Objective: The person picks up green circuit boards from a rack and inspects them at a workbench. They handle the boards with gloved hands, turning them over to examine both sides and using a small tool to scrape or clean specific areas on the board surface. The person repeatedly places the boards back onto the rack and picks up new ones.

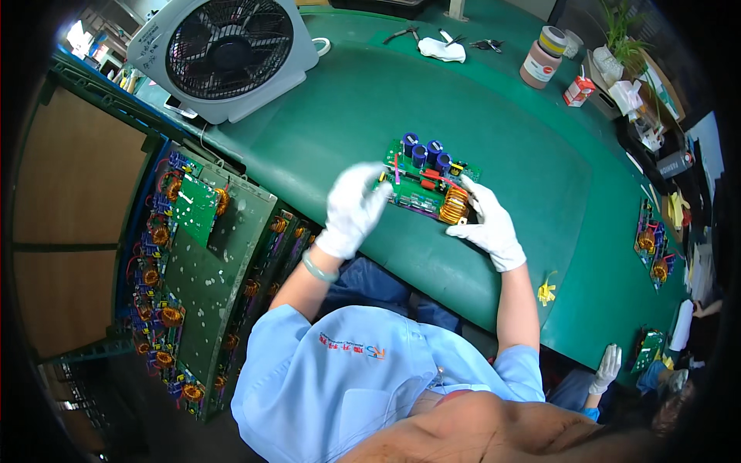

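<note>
Resting on the green desk (494, 131) before the person, the circuit board (427, 182) is pinched at its ends by gloved left hand (353, 208) and right hand (489, 224), fingers clamped; judging so, gripping edges, not capacitors or the copper coil (455, 206), seems wisest.

Gloved hands on the board: two, left hand (353, 207) and right hand (491, 224), one at each end.
Circuit board between the hands: one, circuit board (427, 183).
Blue capacitors on it, beyond the left hand's fingertips: four, blue capacitors (426, 152).
Copper coils by the right hand's fingers: one, copper coil (454, 206).
Fans far beyond the left hand: one, white fan (224, 55).
Tape rolls well beyond the right hand: one stack, tape rolls (545, 57).
Co-worker's gloved hands, below the right hand: one, co-worker's hand (607, 369).
</note>
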Demonstrator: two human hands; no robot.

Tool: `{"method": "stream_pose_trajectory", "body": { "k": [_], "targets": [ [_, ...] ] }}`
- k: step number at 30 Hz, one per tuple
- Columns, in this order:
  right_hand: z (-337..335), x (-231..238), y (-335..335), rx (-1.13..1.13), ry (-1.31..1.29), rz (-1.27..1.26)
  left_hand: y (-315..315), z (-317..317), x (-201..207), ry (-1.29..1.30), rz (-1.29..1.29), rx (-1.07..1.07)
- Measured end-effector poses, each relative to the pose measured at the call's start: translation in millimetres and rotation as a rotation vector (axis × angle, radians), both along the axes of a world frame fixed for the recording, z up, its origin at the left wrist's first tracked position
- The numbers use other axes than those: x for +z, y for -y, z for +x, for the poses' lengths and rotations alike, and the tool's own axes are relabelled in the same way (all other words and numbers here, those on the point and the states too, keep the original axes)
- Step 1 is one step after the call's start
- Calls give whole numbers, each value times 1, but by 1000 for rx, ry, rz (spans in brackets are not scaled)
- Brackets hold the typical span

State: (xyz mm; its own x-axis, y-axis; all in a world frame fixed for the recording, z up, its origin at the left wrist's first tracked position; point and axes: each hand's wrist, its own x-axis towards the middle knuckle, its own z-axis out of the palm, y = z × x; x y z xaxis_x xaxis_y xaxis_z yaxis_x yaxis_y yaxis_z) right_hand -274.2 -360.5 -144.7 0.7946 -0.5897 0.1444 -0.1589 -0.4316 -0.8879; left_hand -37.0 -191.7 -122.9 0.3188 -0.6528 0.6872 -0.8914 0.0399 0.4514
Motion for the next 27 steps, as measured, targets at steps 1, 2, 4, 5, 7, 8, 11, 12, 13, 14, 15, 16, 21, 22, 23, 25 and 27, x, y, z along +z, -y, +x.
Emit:
{"method": "stream_pose_trajectory", "body": {
  "k": [1, 2, 4, 5, 7, 8, 11, 12, 13, 14, 15, 16, 21, 22, 23, 25, 27],
  "targets": [
    [6, 0, -6, -45, -52, -97, 6, 18, 3, -110, 74, 40],
    [14, 8, -13, -59, -89, -109, 10, 44, 2, 39, 107, 91],
    [26, 8, -20, -133, -97, -247, 26, 79, -8, -5, 193, -5],
    [30, 2, -19, -163, -5, -283, 33, 88, -8, -66, 246, -101],
    [27, -1, -12, -123, 7, -331, 46, 89, 1, -201, 358, -280],
    [23, -2, -7, -106, 14, -356, 51, 87, 6, -272, 410, -355],
    [-3, 23, 12, 22, 157, 190, 65, 64, 28, -425, 558, -532],
    [-14, 43, 15, 61, 159, 287, 65, 55, 39, -447, 642, -580],
    [-26, 50, 19, 72, 144, 404, 70, 44, 46, -396, 699, -620],
    [-36, 56, 20, 71, 91, 412, 76, 33, 51, -345, 755, -663],
    [-41, 61, 17, 47, 69, 423, 82, 23, 50, -289, 804, -704],
    [-44, 65, 15, 23, 48, 434, 88, 16, 35, -231, 855, -744],
    [-44, 68, 18, -18, 13, 372, 88, -12, 21, -173, 810, -696],
    [-44, 66, 20, -1, 23, 349, 89, -13, 23, -183, 820, -678],
    [-44, 66, 22, -7, 15, 343, 91, -13, 20, -166, 792, -682],
    [-42, 68, 23, -12, -4, 338, 93, -11, 14, -136, 738, -680],
    [-40, 66, 26, -25, -30, 300, 94, -9, 9, -127, 709, -685]
  ]
}}
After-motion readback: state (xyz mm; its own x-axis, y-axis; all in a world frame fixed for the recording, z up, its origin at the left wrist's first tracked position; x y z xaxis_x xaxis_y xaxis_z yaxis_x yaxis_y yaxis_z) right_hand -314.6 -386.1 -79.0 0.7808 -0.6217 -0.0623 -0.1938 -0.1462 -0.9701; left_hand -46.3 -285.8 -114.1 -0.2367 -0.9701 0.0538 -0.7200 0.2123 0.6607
